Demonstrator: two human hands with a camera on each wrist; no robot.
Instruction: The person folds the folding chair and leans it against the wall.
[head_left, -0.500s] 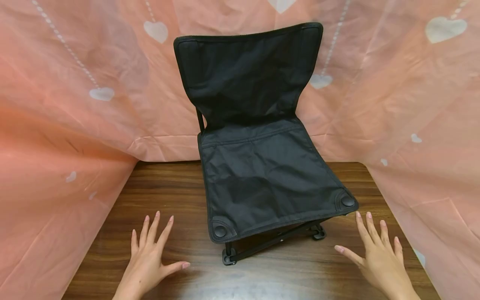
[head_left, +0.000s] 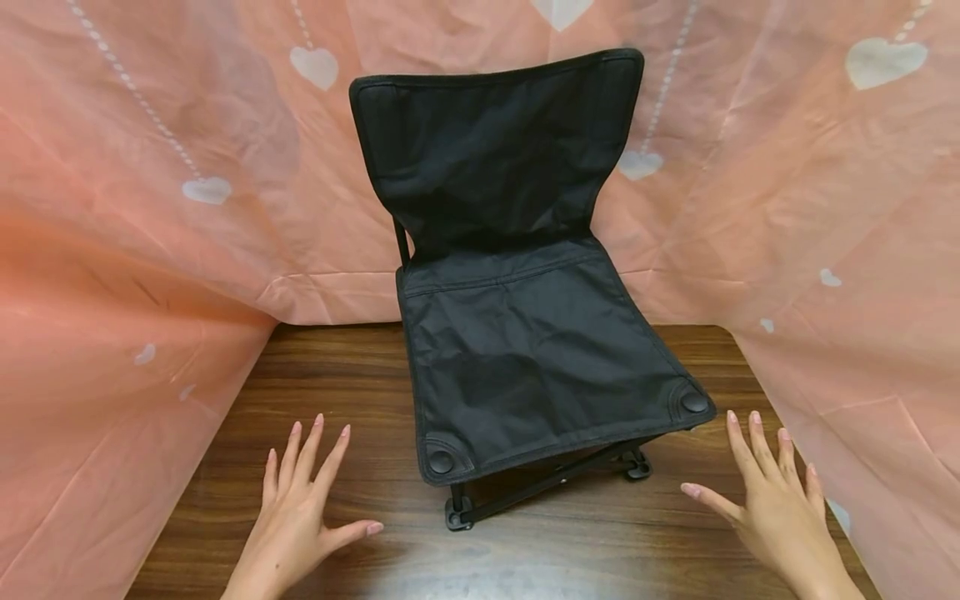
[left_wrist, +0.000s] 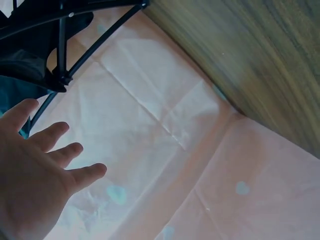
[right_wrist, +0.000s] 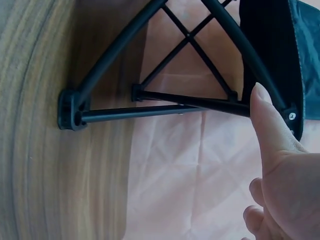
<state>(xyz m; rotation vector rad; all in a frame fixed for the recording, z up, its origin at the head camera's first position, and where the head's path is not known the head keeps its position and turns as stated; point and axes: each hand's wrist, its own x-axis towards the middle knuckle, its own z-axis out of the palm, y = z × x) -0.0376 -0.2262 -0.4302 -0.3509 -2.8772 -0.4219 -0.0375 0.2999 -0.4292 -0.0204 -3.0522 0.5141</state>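
Folding camp chair [head_left: 525,358] stands on the wooden surface [head_left: 337,367] in the head view, left hand [head_left: 292,521] and right hand [head_left: 783,517] spread, empty, on either side. Left wrist view: fingers [left_wrist: 85,176] splayed near its frame [left_wrist: 106,39]. Right wrist view: thumb [right_wrist: 267,120] extended, crossed tubes [right_wrist: 188,36] beyond.

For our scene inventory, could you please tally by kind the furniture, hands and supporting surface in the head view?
Black fabric, tube-framed chair: 1
Bare, spread-fingered left hand and right hand: 2
Brown wood-grain surface: 1
Total: 4
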